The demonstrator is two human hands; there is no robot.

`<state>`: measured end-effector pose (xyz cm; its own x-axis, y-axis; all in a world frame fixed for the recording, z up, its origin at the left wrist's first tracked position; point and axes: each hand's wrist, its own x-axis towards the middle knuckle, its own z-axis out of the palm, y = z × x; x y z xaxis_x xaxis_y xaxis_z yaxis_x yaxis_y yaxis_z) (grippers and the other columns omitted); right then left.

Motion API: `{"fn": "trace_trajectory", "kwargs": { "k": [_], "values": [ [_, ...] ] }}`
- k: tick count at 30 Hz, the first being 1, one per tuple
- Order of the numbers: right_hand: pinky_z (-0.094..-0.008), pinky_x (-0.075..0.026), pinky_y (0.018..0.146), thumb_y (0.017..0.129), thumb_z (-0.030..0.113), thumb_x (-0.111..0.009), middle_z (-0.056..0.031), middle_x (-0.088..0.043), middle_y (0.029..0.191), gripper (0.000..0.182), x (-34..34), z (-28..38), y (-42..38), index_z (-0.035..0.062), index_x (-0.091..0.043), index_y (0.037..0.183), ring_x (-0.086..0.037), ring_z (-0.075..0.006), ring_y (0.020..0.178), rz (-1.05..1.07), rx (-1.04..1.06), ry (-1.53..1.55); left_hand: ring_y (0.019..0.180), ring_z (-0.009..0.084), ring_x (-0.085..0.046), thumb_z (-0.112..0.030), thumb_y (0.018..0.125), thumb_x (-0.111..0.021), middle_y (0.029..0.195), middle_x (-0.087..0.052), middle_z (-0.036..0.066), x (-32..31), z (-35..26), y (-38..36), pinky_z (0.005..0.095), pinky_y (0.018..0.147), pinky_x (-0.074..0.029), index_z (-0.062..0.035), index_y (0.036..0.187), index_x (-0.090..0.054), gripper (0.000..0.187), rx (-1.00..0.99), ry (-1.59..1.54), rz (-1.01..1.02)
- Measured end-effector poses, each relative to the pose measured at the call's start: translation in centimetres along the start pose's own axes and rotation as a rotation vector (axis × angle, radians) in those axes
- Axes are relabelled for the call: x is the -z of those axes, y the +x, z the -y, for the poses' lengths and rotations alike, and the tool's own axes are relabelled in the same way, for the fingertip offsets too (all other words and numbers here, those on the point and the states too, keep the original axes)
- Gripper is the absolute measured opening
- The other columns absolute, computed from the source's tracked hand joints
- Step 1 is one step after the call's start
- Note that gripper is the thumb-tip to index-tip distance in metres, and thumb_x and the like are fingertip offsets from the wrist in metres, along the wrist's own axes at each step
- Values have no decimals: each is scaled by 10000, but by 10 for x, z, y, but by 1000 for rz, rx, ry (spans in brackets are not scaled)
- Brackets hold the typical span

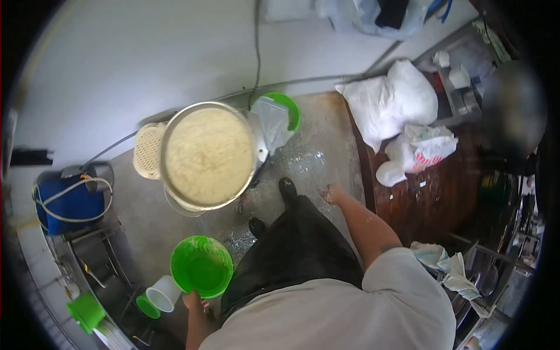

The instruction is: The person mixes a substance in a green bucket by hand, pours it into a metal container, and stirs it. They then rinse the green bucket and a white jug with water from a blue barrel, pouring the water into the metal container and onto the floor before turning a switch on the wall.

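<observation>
My left hand (194, 300) grips the near rim of a green bucket (201, 269), whose inside shows bare apart from pale residue near the rim. Out to the right of my legs hangs my right hand (331, 193), away from any object, its fingers slightly apart and spotted with something pale. Ahead and to the left stands a large round metal bowl (208, 156) full of a pale, creamy mass. A perforated beige piece (147, 151) sits at the bowl's left side.
White sacks (396, 105) lie on a wet brown surface (402, 204) to the right. Behind the bowl is another green bucket (291, 111). A blue container (70, 201) with a hose stands left, and a white bucket (164, 293) beside a metal rack. The grey floor is wet.
</observation>
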<state>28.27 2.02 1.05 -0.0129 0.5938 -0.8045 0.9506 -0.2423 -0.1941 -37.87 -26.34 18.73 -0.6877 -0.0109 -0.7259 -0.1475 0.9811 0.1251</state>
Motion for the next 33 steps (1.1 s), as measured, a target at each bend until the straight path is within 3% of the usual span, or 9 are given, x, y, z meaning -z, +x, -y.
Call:
{"fn": "trace_trajectory", "kwargs": {
  "k": [3,5,10,12,14,18,22,29,33],
  "values": [
    [-481,-508,1050,1027,467,-573,-204,-727,1221,477,-52,-58,93,42,-760,1136,-652,-414,1210,148,16,-86,638,306,-644,-313,970,-631,998,-660,181,-1,-16,-8,490,556,-562,-6,1319,-520,477,-16,-28,47],
    [-474,-517,1036,1042,425,-548,-188,-730,1209,419,-54,-77,114,79,-758,1150,-659,-414,1187,-186,684,-262,643,312,-648,-299,983,-616,1002,-662,181,3,-22,-9,491,561,-571,-14,1327,-517,457,46,-3,94],
    [-467,-539,994,1024,451,-581,-197,-701,1270,484,-25,13,166,105,-653,1356,-695,-368,1081,-33,17,285,680,312,-669,-252,996,-591,1012,-666,165,-36,-58,-39,475,569,-600,-40,1316,-527,389,186,58,84],
    [-476,-528,1013,1008,586,-593,-179,-676,1332,682,-24,39,186,62,-573,1443,-699,-368,1111,-148,456,-24,555,255,-611,-263,1004,-598,814,-647,125,-51,-59,-45,497,533,-593,-70,1213,-569,286,125,118,18],
    [-523,-523,1007,955,728,-587,-176,-613,1423,878,17,98,192,35,-505,1488,-657,-380,1202,190,-283,1312,650,265,-655,-271,996,-614,898,-664,128,-70,-75,-61,514,612,-618,-80,1253,-571,323,137,143,9],
    [-578,-529,993,939,734,-604,-193,-495,1530,966,67,160,234,67,-346,1588,-570,-393,1306,158,-66,2401,728,293,-696,-279,987,-627,986,-683,138,-85,-83,-75,498,626,-639,-88,1311,-554,383,129,140,61],
    [-587,-538,999,1006,571,-613,-177,-591,1436,720,141,180,257,66,-485,1503,-620,-377,1245,135,-340,2465,734,301,-709,-259,978,-625,1032,-690,151,-101,-99,-108,468,623,-647,-81,1324,-540,398,128,90,14],
    [-482,-578,896,810,230,-763,-226,-710,1135,615,-43,106,465,22,-590,1363,-679,-432,1069,-474,554,1281,689,273,-699,-184,968,-609,948,-684,132,-101,-91,-104,417,554,-610,-68,1280,-559,336,82,22,46],
    [-450,-578,832,1014,417,-644,-141,-720,1098,436,69,108,305,123,-625,1335,-695,-285,974,-167,86,1460,746,325,-722,-74,942,-533,1052,-684,181,-90,-76,-80,495,623,-636,-34,1367,-495,429,64,18,75]
  ]
}}
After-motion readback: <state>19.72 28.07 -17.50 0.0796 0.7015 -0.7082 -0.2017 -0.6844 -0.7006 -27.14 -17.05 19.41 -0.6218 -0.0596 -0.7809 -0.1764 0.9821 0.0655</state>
